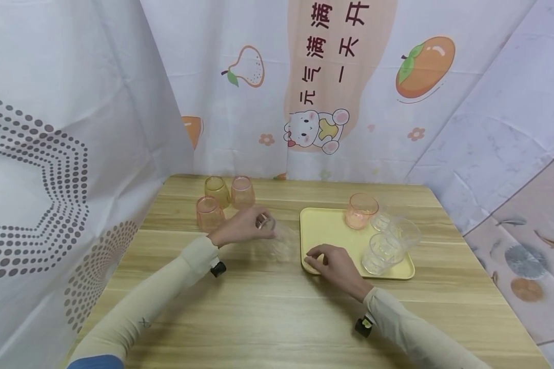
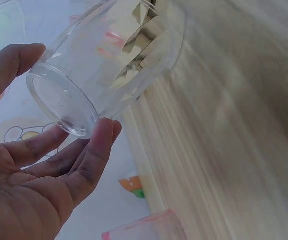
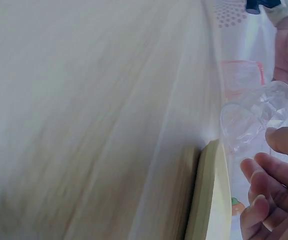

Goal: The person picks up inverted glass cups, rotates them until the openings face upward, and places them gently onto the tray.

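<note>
My left hand [image 1: 244,225] pinches the base of a clear cup [image 2: 109,65] between thumb and fingers. The cup is tilted, its wide mouth pointing away from the palm and toward the tray in the head view. My right hand [image 1: 337,266] hovers over the near left corner of a yellow tray [image 1: 320,230], its fingers loosely bent around nothing. In the right wrist view the clear cup [image 3: 254,112] appears just beyond my right thumb. On the tray's right side stand an upright pink cup [image 1: 361,211] and several clear cups [image 1: 376,253].
Left of my left hand, a yellow cup [image 1: 217,190], a pink cup [image 1: 242,192] and another pink cup [image 1: 210,214] stand upside down on the wooden table [image 1: 258,318]. Printed curtains [image 1: 240,133] hang behind and at both sides.
</note>
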Motion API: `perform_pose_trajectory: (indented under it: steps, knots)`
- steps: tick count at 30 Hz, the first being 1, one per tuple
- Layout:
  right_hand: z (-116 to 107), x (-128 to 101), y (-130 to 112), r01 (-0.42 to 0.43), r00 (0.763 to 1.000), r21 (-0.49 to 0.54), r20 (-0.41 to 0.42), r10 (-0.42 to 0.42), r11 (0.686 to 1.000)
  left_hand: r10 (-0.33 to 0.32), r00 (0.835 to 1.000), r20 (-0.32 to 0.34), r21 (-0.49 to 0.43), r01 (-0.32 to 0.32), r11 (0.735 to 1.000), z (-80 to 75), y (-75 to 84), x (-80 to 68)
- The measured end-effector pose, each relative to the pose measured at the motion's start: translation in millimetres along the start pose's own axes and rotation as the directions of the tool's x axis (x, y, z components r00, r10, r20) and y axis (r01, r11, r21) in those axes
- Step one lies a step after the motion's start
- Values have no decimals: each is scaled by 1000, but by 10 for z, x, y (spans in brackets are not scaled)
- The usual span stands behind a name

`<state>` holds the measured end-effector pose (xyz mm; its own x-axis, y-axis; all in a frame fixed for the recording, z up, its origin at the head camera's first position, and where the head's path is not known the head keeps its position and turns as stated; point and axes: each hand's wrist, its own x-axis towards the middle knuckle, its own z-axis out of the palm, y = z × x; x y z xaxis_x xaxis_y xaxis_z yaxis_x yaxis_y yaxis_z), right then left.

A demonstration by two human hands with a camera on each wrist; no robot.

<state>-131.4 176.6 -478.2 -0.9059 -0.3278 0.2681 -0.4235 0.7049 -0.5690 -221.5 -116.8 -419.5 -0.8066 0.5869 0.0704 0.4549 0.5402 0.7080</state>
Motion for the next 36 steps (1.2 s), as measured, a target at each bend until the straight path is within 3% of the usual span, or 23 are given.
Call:
perform_pose_trajectory:
  steps: [8,17,24,31,36]
  knots:
    - [-20,23,-50,-133,991,165,31,130,977,-26,1000,2,-21,26,999,79,-16,-5]
    - [-18,30,-62,-150,988,326,34,148,933,-58,997,40,-133,63,989,159,-39,-19]
    - [-19,53,-81,-238,970,478,72,232,846,-62,997,42,-162,68,984,181,-51,-7]
    - [-24,70,-118,-340,933,636,136,333,693,-72,997,42,-180,78,980,183,1,-26]
    - [-43,87,-129,-318,937,663,110,332,678,-55,997,55,-209,65,976,198,8,-43]
